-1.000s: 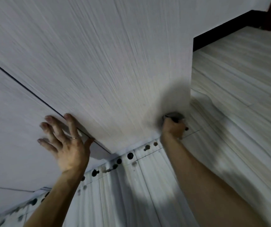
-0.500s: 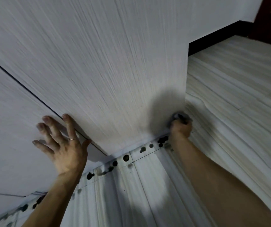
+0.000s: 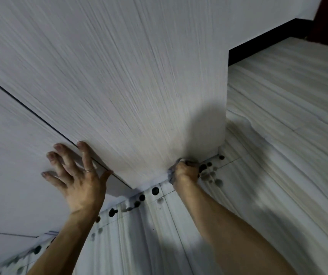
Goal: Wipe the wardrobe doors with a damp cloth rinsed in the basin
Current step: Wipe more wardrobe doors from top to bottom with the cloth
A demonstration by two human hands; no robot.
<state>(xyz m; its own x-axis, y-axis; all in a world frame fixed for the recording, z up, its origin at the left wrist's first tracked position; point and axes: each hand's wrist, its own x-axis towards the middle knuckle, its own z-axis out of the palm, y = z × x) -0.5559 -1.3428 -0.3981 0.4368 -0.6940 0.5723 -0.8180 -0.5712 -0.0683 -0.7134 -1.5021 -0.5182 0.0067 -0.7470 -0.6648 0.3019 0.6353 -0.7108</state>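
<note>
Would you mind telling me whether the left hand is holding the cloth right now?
No, the left hand rests flat against the wardrobe door, while the right hand grips the grey cloth at the door's bottom edge.

Left hand [image 3: 76,175] spread flat across the seam between pale wardrobe doors [image 3: 119,86], right hand [image 3: 185,172] gripping a grey cloth [image 3: 171,173] against a door's bottom edge, striped floor tiles [image 3: 278,135] below
</note>
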